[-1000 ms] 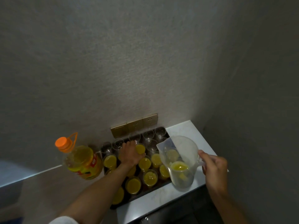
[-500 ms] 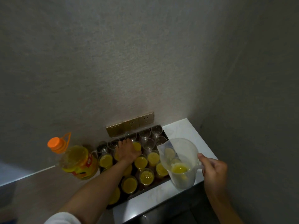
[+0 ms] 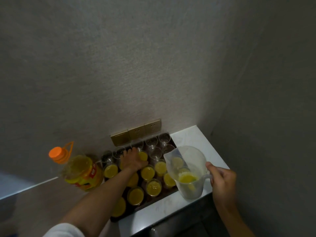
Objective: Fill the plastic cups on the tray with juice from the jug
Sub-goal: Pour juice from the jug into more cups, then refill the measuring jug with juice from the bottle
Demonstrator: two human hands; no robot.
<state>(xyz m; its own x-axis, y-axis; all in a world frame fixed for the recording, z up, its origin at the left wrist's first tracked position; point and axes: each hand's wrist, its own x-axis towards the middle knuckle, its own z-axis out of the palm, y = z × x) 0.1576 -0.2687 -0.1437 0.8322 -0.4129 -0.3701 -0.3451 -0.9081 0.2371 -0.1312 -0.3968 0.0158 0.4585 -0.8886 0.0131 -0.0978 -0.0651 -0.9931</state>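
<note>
The jug (image 3: 187,171) stands upright at the right edge of the tray (image 3: 153,201), over the white counter (image 3: 201,142). The right hand (image 3: 222,180) grips its handle with curled fingers, and the spout faces left and far, toward the cups. A shallow pool of juice (image 3: 188,178) remains at the bottom — probably enough for a cup or two, not for the full back rows.

The left hand (image 3: 134,159) reaches across the filled cups and rests on a cup with juice (image 3: 142,155) in the middle of the tray. Its fingers appear to wrap that cup, though dim light makes the grip hard to confirm.

The deciding relation: the empty cups (image 3: 154,147) stand in the far rows against the wall, far-left of the jug's spout and directly right of the left hand. The near rows of filled cups (image 3: 147,172) lie between the person and those targets, so the jug must travel over full cups. The right hand is the nearer one to the far-right empties; the left forearm lies diagonally across the left side of the tray, clear of that path.

A large juice bottle (image 3: 80,171) with an orange cap stands just left of the tray.
</note>
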